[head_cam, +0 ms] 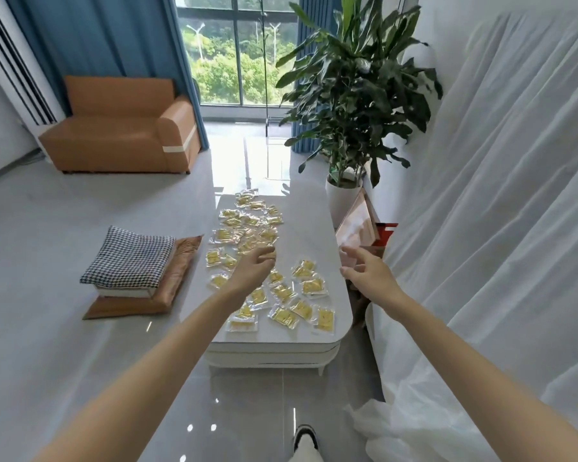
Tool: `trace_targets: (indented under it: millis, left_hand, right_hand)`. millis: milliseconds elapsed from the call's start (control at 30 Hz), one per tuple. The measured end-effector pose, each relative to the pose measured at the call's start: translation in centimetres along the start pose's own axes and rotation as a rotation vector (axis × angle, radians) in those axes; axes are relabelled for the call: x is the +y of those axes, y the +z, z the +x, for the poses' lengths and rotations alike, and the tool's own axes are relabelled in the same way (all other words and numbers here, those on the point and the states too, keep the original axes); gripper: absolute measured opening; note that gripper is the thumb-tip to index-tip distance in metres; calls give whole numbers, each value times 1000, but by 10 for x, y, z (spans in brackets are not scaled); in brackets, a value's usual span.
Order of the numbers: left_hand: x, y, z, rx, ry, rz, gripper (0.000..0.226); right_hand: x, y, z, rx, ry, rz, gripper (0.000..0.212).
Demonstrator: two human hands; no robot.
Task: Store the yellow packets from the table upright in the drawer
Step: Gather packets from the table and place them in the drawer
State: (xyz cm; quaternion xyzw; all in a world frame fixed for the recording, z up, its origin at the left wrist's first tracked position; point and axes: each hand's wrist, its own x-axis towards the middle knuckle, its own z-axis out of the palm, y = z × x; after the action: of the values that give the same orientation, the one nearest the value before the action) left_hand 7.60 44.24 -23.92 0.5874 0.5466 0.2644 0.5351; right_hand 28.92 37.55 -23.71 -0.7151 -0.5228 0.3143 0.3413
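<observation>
The yellow packets (283, 317), flat sachets sealed in clear plastic, lay scattered down the left half and across the near end of the white glossy low table with rounded corners (309, 228). Dozens were out, and none had been stored. No open drawer was visible; the white front band (271, 353) under the table's near edge might be 1, but I could not tell.

The left hand (252, 268) reached over the middle of the table with its fingers bent down onto the packets. Its back faced the camera, so I could not tell whether it pinched a packet or only touched them. The right hand (371, 275) hovered above the table's right edge, spread wide and holding nothing.

The wrappers looked slick and several overlapped, so a pinch could lift 2 at once or skid 1 along the glossy top. Packets at the table's near right corner sat close to the rim, and a sweep of the forearm could knock them to the floor. Being thin and limp, the packets would probably flop over in a drawer unless packed tightly together.

Left of the table, a checked cushion (131, 258) lay stacked on a brown 1.
</observation>
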Motion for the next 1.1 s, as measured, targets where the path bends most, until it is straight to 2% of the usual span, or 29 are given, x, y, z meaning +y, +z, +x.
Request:
trace_targets:
  millis: [300,533,767,933,1100]
  left_hand:
    - [-60,33,137,-94,-249,59,39]
    - [-128,40,217,-47,-490,13,44]
    - [-213,59,283,-40,-753,-91,43]
    - [-267,74,326,-66,-848,-96,45]
    - [-310,93,361,19,-886,-119,43]
  right_hand:
    - [89,54,141,-220,236,-16,48]
    - [152,93,199,-305,470,-46,46]
    - [219,145,248,-255,686,-9,47]
    - [270,182,276,-194,825,-19,48]
    - [320,213,301,-146,932,-36,51]
